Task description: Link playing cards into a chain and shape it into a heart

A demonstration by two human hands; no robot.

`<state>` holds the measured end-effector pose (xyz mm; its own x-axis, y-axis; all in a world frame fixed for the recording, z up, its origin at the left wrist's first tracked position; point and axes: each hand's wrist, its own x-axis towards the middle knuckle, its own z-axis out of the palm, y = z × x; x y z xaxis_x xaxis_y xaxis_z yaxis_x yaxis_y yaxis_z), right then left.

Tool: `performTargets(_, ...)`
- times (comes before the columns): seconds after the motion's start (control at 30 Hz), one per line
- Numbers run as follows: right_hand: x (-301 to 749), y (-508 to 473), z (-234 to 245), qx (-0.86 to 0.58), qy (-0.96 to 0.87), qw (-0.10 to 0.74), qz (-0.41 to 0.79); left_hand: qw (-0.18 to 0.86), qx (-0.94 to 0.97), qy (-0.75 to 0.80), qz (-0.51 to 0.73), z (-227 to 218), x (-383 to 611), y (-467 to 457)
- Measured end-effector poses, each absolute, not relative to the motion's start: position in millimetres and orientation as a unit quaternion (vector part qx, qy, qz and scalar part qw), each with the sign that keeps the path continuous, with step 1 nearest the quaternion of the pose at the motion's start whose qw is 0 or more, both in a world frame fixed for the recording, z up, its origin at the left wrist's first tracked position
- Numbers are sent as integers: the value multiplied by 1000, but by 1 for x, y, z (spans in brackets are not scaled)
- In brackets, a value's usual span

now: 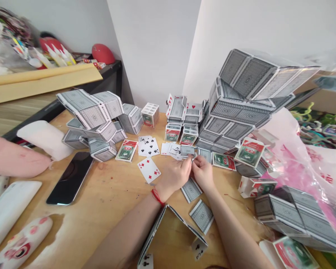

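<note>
My left hand [176,174], with a red string bracelet [157,197] at its wrist, meets my right hand [203,171] over the middle of the table. Their fingertips pinch a playing card [194,157], mostly hidden, with only a small grey edge showing. Face-down cards [192,189] with grey backs lie beneath and beside the hands. To the left are a four of diamonds [149,170] and a few spades cards [149,146], face up. Between my forearms, near the front, stands a folded structure of joined cards [170,233].
Stacked folded-card blocks rise at the right [240,108] and left [86,112]. Card boxes [127,150] stand around the work area. A black phone [70,179] lies at left, near another person's arm [14,157]. Pink plastic [291,149] is at right.
</note>
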<state>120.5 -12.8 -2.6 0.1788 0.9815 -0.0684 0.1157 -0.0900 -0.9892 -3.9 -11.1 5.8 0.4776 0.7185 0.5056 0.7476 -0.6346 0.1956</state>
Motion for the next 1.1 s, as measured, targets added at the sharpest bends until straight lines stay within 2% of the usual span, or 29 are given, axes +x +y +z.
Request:
performTargets(0.2, 124, -12, -4, -553, -463, 494, 486, -14, -810, -500, -307, -2, -7, -7)
performTargets(0.37, 125, -11, -8, -564, -472, 485, 474, -44, -825, -476, -300, -2, -7, -7)
performTargets(0.47, 123, -12, -9, -570, -469, 484, 469, -25, -842, -452, -293, -1, -6, -9)
performTargets(0.77, 123, -17, -14, -672, -539, 444, 247, 35, -893, -370, -252, 5, -5, -10)
performTargets(1.1, 121, -16, -2, -677, -504, 466, 267, 30, -884, -384, -264, 6, -5, -11)
